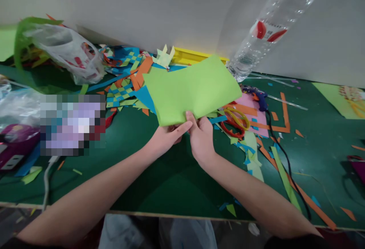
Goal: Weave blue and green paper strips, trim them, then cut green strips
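A light green sheet of paper [194,89] is held above the green table, tilted so its broad face shows. My left hand [171,133] pinches its near edge, thumb on top and the other fingers underneath, mostly hidden. Close beside it, my right hand [202,137] grips the same edge, its thumb close to the left one. Just beyond the sheet lie a yellow tray [185,56] and a cut paper piece with pointed tips [164,56]. Right of the sheet are yellow-handled scissors [238,116] and red-handled scissors [232,128].
A clear plastic bottle [268,32] leans by the wall at right. A blue glue gun [260,99] with a black cord lies near it. Woven paper pieces [121,93] and a white plastic bag [71,51] are at left, near a blurred-out device [72,125]. Paper scraps litter the table [322,154].
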### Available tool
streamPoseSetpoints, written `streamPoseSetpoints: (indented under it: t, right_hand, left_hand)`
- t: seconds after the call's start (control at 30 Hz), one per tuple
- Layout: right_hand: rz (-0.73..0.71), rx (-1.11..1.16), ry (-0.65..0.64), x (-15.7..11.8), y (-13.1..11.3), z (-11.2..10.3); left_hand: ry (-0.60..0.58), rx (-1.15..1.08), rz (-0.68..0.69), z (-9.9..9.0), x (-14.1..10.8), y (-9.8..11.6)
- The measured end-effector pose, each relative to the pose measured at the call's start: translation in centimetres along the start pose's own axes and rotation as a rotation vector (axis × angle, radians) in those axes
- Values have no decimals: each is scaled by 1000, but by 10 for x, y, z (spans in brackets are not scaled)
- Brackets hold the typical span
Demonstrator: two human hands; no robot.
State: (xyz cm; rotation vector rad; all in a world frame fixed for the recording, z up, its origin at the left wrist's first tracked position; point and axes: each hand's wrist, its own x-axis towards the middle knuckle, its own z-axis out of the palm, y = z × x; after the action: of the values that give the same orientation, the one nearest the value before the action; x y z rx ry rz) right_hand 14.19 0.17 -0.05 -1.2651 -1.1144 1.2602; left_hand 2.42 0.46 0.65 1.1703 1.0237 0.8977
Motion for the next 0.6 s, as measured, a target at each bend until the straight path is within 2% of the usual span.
streamPoseSetpoints:
  t: [0.1, 0.27, 0.47, 0.6]
  right_hand:
    - [-78, 120, 63, -4, 0, 4]
    - [-75, 407, -27, 1, 1, 8]
    - [-13, 469, -72, 6, -1, 8]
    - [4, 505, -88, 7, 2, 7]
  left_hand:
    - [89, -54, 14, 0, 0, -3]
    - [130, -8, 165, -4, 1, -2]
    - [161, 43, 285, -5, 3, 0]
    - [179, 60, 260, -6, 4, -4]
